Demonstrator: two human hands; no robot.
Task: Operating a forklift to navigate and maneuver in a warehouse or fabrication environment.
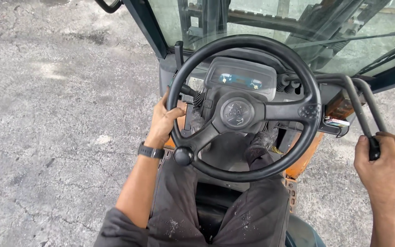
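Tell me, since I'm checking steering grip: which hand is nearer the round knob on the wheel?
Left. The left hand grips the steering wheel rim just above the knob; the right hand holds a lever beyond the wheel's far side.

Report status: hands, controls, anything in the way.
Left hand gripping steering wheel rim, beside spinner knob. Right hand closed on curved lever grip. Nothing blocking either hand.

Steering wheel (270,171): black, round, three spokes joining a central hub, tilted toward the seat. A black spinner knob (183,156) is mounted on the rim at near left. The left hand grips the left rim just above the knob.

Lever (360,107): dark bent metal tube at right, ending in a black grip (374,149) enclosed by the right hand.
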